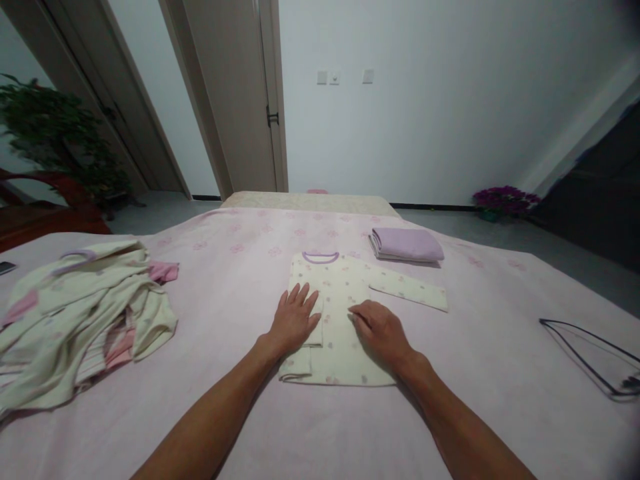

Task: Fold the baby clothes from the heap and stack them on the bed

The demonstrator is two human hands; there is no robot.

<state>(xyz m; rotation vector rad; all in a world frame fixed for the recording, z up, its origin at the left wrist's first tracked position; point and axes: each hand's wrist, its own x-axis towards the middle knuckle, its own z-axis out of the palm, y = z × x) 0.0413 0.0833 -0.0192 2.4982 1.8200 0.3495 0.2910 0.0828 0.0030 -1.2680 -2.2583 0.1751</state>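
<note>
A cream long-sleeved shirt (334, 360) with a small scattered print and a purple-trimmed neckline lies flat, its neck pointing away from me. Its left side and sleeve are folded inward, while the right sleeve (413, 288) stretches out to the right. My left hand (295, 317) rests palm down on the folded left part, fingers extended. On the shirt's right half, my right hand (380, 333) has its fingers curled in and touches the cloth. Whether fabric is caught between those fingers is hidden from view.
A rumpled heap of cream and pink clothes (95, 313) lies at left on the pink cover (225, 293). Beyond the shirt, to the right, sits a folded purple cloth (407, 245). A thin black frame-like object (583, 360) lies at far right, a dark phone-like object (7, 267) at far left.
</note>
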